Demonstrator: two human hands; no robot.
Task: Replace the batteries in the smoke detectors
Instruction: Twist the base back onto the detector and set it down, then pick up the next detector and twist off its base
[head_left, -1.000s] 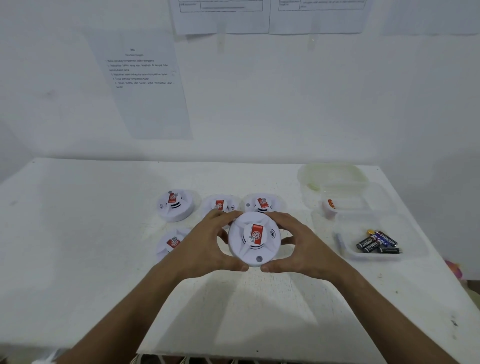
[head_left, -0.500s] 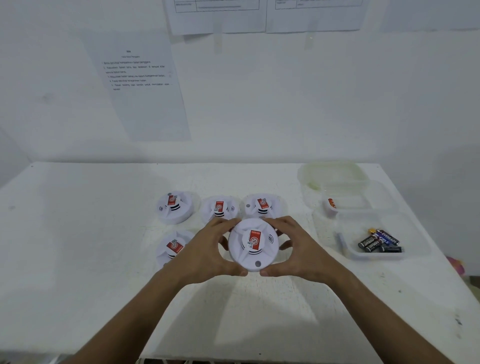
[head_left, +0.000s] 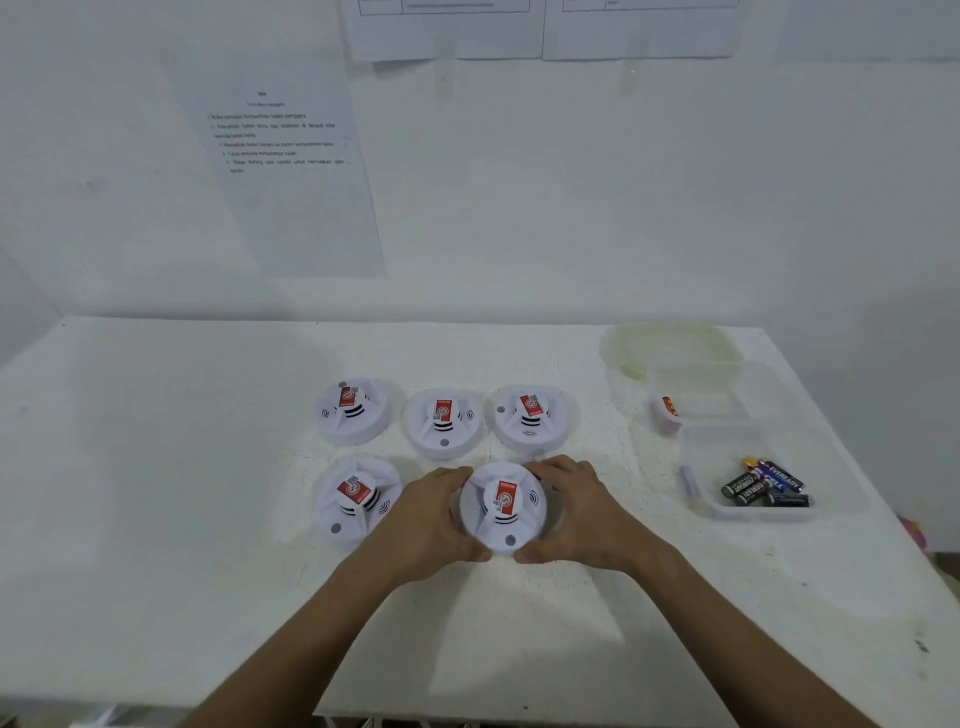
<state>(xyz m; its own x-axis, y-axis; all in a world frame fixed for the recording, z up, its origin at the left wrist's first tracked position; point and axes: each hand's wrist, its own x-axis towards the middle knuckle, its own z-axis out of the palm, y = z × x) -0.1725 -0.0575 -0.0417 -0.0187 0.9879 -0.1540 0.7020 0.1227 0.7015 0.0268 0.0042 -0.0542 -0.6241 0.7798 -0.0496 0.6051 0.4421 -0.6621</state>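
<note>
A round white smoke detector with a red label sits between both hands, low over the white table. My left hand grips its left side and my right hand grips its right side. Three more detectors stand in a back row, one at the left, one in the middle and one at the right. Another detector lies left of my left hand. Several black batteries lie in a clear tray at the right.
Behind the battery tray stand more clear plastic containers, one holding a small white and red item. Printed paper sheets hang on the wall behind. The table's front edge runs close to my forearms.
Both hands have moved the held detector a little downward toward the table, level with the lower left detector. The view has shifted slightly.
</note>
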